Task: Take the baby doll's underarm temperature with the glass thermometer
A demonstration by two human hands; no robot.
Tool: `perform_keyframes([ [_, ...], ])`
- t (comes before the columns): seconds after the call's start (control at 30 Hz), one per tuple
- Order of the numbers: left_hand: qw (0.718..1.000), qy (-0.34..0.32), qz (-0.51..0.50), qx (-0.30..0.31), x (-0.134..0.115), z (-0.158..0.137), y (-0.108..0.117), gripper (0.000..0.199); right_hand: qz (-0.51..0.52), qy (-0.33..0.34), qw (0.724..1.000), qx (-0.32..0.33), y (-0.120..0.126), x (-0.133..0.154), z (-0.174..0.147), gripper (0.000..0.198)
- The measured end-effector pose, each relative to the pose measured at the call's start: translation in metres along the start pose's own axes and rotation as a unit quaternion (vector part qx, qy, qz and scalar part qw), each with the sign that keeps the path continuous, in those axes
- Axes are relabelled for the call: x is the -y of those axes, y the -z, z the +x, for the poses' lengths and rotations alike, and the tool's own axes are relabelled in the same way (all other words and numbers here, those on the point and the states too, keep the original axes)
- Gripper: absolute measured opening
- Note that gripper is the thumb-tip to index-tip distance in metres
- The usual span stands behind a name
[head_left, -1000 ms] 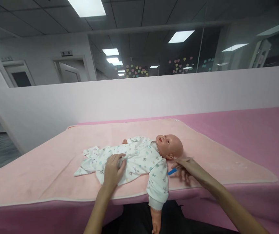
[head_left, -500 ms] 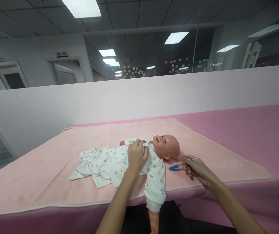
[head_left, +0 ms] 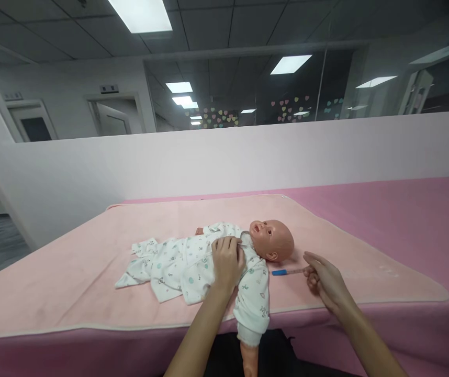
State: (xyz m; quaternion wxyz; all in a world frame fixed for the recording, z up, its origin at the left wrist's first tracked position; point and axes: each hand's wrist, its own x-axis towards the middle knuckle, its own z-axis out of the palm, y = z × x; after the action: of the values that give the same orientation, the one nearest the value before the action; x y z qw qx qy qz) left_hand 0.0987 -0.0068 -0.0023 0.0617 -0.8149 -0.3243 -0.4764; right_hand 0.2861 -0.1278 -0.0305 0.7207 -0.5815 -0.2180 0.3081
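A baby doll in a white patterned outfit lies face up on a peach towel, its head to the right and one arm hanging over the near edge. My left hand rests on the doll's chest, fingers laid on the clothing. To the right of the head lies a thin clear stick with a blue end, like a thermometer. My right hand is at the stick's other end, index finger raised off it and other fingers loosely curled. These fingers hide that end.
The peach towel covers much of a pink-covered table. Behind the table stands a low white wall with glass above it. My dark-clothed lap is just below the near edge.
The tilted stick now lies flatter on the towel. My right hand has drawn slightly away to the right of it. My left hand's fingers have settled on the chest.
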Motion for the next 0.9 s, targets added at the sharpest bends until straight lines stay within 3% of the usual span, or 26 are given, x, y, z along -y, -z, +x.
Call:
perform_keyframes([
  [0.1,1.0,0.001,-0.005,-0.011,0.0,-0.001,0.0,0.015,-0.053,0.095,0.992,-0.056,-0.023,0.001,-0.019,0.05],
  [0.17,1.0,-0.001,-0.007,-0.02,0.0,-0.001,0.0,0.016,-0.127,0.183,0.975,-0.02,-0.05,0.006,-0.032,0.038],
  [0.23,1.0,-0.001,-0.01,-0.03,0.001,-0.001,0.002,0.016,-0.187,0.294,0.936,0.049,-0.084,0.01,-0.037,0.024],
  [0.33,0.999,0.004,-0.013,-0.038,0.003,-0.001,0.003,0.012,-0.235,0.397,0.883,0.085,-0.131,0.007,-0.029,0.027],
  [0.47,0.998,0.013,-0.001,-0.054,0.006,-0.002,0.001,0.011,-0.212,0.425,0.875,0.094,-0.157,-0.011,-0.009,0.031],
  [0.63,0.997,0.0,-0.02,-0.075,0.005,-0.003,0.001,0.013,-0.166,0.435,0.881,0.087,-0.148,-0.021,-0.004,0.033],
  [0.9,0.994,0.037,-0.045,-0.095,0.003,-0.004,0.002,0.01,-0.172,0.359,0.913,0.083,-0.146,-0.019,-0.008,0.03],
])
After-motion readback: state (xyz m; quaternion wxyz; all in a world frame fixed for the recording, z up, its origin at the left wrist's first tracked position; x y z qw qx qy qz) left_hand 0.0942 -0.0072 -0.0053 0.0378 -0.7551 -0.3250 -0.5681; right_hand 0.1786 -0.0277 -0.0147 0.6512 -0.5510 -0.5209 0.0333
